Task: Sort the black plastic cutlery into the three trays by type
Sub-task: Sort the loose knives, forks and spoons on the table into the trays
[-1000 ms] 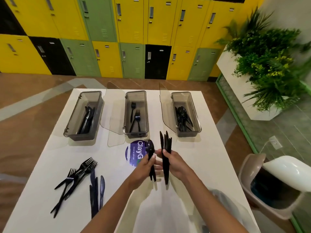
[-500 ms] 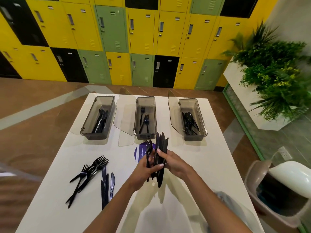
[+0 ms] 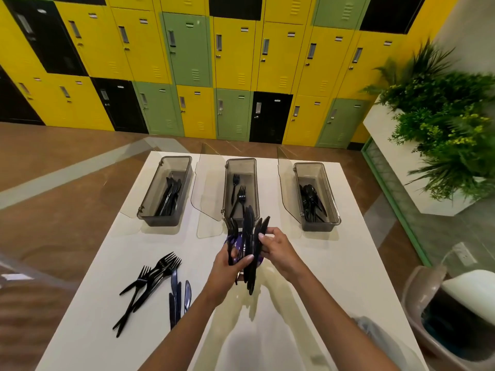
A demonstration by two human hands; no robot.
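Above the white counter (image 3: 308,277), just before the middle tray (image 3: 241,167), the left hand (image 3: 227,266) and right hand (image 3: 278,250) both grip a bunch of black cutlery (image 3: 250,253), while loose forks (image 3: 150,277) and knives (image 3: 178,298) lie at the left.

Both forearms reach forward and meet mid-frame; the left hand (image 3: 230,263) curls closed with its thumb across, the right hand (image 3: 277,249) pinches with fingertips (image 3: 261,236) bent inward.
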